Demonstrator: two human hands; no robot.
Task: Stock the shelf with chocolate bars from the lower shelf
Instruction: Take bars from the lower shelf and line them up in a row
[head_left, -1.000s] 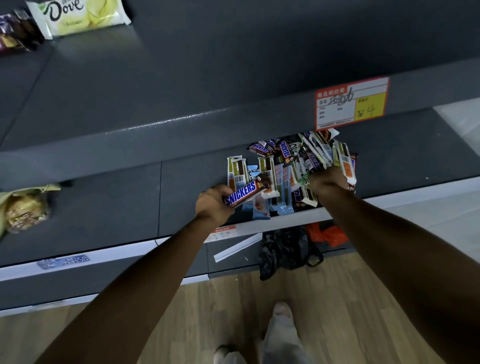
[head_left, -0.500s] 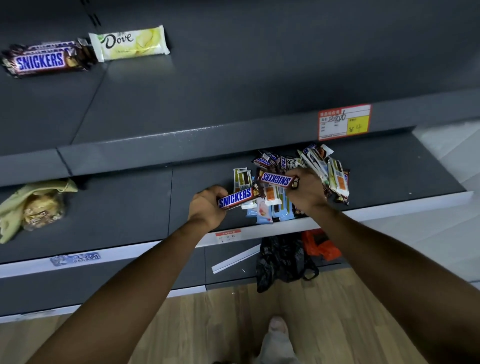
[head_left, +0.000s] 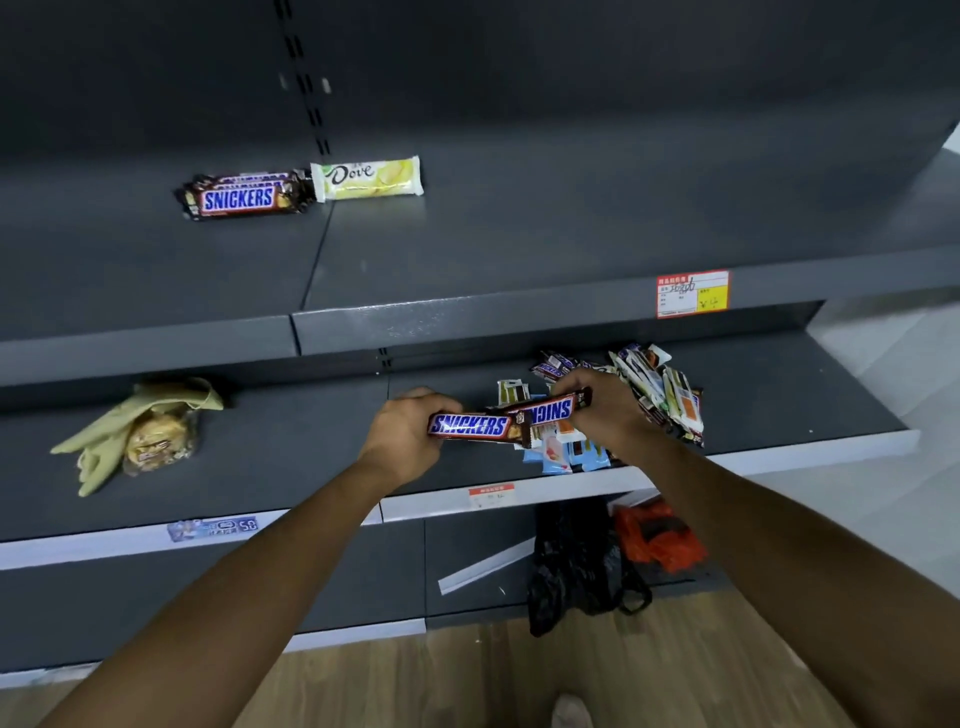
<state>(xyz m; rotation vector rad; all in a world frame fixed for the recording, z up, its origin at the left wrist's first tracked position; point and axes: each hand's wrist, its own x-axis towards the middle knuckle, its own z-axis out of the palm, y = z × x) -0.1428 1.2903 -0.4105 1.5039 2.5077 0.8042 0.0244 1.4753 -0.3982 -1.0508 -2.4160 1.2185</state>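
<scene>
My left hand (head_left: 402, 441) grips a Snickers bar (head_left: 470, 426) by its left end, above the lower shelf (head_left: 291, 457). My right hand (head_left: 605, 415) holds a second Snickers bar (head_left: 553, 410), whose end overlaps the first. Behind and right of my right hand lies a heap of mixed chocolate bars (head_left: 665, 389) on the lower shelf. On the upper shelf (head_left: 519, 239) a small stack of Snickers bars (head_left: 241, 197) lies beside a pale yellow Dove bar (head_left: 369, 177).
Yellow gloves with a wrapped snack (head_left: 140, 431) lie on the lower shelf's left part. A red and yellow price tag (head_left: 692, 293) hangs on the upper shelf's edge. A black bag (head_left: 576, 566) and an orange bag (head_left: 657, 538) sit at the bottom, by the wooden floor.
My right hand drew a Snickers bar out of the heap and brought it left against the bar in my left hand. The view tilted up, showing more of the upper shelf.
</scene>
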